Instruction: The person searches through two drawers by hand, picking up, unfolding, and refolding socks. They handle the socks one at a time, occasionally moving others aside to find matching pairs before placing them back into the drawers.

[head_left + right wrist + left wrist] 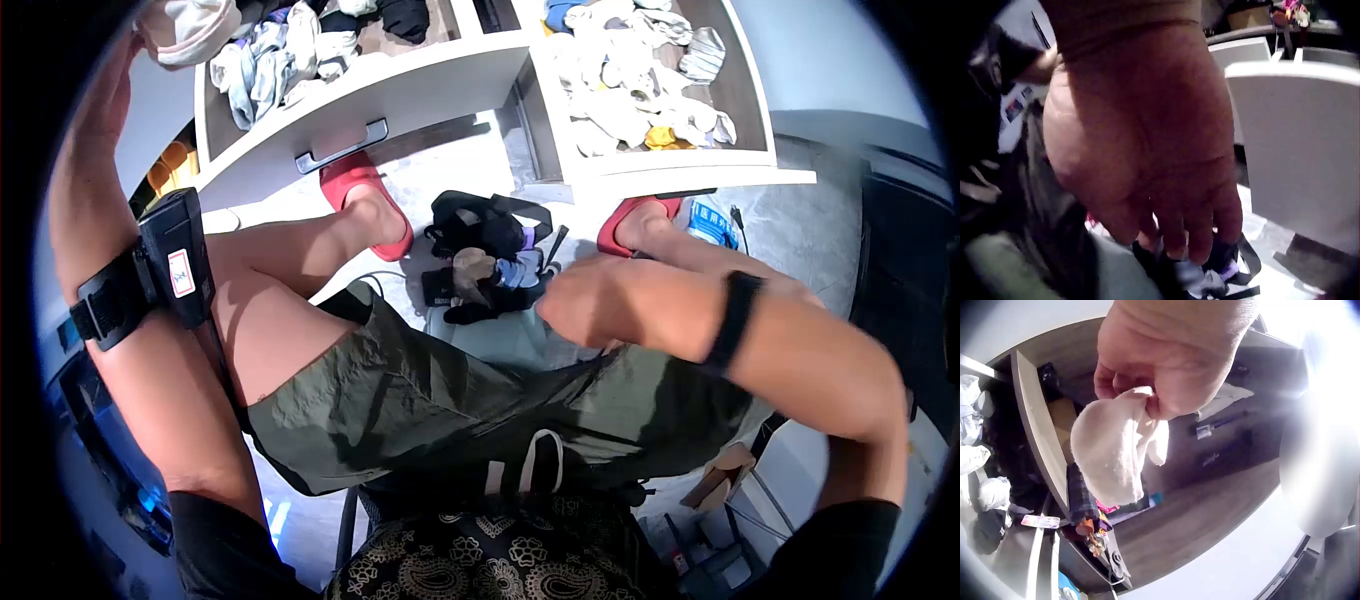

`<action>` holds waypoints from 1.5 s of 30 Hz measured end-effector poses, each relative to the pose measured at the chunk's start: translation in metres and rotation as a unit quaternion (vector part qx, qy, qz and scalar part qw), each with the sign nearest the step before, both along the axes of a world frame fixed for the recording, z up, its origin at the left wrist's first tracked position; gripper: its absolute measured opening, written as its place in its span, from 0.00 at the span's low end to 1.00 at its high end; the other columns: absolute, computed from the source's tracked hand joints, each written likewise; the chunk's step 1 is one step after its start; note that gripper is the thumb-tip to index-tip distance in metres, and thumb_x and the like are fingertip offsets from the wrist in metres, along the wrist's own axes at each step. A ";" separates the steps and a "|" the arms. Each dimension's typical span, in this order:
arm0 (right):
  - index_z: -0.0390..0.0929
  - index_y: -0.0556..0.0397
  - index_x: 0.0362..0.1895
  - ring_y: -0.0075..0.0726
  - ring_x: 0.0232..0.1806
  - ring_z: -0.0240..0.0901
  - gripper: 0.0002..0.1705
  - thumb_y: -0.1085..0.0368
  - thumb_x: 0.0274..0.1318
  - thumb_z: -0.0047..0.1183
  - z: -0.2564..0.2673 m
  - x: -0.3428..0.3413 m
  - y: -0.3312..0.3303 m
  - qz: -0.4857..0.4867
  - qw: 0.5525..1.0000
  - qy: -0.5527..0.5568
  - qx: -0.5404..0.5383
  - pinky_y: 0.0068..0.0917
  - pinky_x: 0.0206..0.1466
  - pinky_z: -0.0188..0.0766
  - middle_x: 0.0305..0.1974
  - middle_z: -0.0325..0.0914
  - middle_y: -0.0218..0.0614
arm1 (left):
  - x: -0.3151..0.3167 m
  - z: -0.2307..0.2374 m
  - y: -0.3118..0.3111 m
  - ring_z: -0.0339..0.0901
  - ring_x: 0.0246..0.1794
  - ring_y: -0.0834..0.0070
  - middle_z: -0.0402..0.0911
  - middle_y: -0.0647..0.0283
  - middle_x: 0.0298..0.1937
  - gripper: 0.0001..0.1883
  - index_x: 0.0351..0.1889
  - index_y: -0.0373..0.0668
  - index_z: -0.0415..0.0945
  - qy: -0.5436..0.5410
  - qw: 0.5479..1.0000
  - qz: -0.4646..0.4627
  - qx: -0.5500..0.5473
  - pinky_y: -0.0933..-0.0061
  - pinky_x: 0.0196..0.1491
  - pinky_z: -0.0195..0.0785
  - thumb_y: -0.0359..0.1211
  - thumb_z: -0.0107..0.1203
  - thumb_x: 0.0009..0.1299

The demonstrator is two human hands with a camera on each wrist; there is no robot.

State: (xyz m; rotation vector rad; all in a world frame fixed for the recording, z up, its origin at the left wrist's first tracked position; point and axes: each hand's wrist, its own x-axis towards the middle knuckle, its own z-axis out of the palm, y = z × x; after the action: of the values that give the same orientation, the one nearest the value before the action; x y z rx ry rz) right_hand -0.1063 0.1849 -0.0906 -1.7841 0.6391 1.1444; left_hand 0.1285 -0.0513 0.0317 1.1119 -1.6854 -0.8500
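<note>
This looks like a home, given 2 open white drawers (690, 168) of crumpled, light-coloured fabric socks (272, 72) across the frame's top, and red closed-toe slippers (343, 180) worn on grey marbled flooring (795, 215).

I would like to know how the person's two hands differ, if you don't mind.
The left hand pinches a pale cloth, while the right hand holds nothing visible. The left hand's fingers are curled; the right hand's hang loosely extended. The left hand is near an open drawer, the right hand nearer the clothing pile. Both are bare.
</note>
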 end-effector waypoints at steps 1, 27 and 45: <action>0.83 0.54 0.27 0.52 0.34 0.80 0.08 0.71 0.38 0.53 -0.039 0.001 0.009 -0.005 0.995 -0.092 -0.034 0.45 0.35 0.74 0.29 0.82 0.44 | -0.007 0.012 0.007 0.81 0.35 0.64 0.78 0.47 0.43 0.13 0.40 0.33 0.74 -0.006 0.998 0.025 0.055 0.70 0.37 0.82 0.19 0.43 0.60; 0.71 0.53 0.50 0.35 0.49 0.74 0.20 0.78 0.51 0.42 -0.038 0.021 0.000 -0.792 0.316 -0.406 0.329 0.34 0.54 0.74 0.44 0.75 0.35 | -0.011 0.005 0.036 0.73 0.31 0.80 0.78 0.66 0.29 0.07 0.34 0.35 0.77 -0.087 0.996 0.016 0.017 0.78 0.37 0.68 0.26 0.48 0.64; 0.63 0.48 0.42 0.13 0.10 0.45 0.06 0.66 0.62 0.44 0.112 -0.033 -0.035 -0.583 -0.043 -0.714 0.385 0.14 0.11 0.51 0.21 0.55 0.24 | -0.072 -0.015 0.050 0.68 0.28 0.87 0.74 0.72 0.29 0.10 0.41 0.37 0.76 0.065 0.920 -0.274 0.274 0.83 0.31 0.62 0.26 0.49 0.62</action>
State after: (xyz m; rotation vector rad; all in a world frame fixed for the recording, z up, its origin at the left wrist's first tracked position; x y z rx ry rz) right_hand -0.1396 0.1498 0.0215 0.0524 -0.1968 -1.5432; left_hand 0.0564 -0.0013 0.0171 0.9015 -1.7131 -1.7972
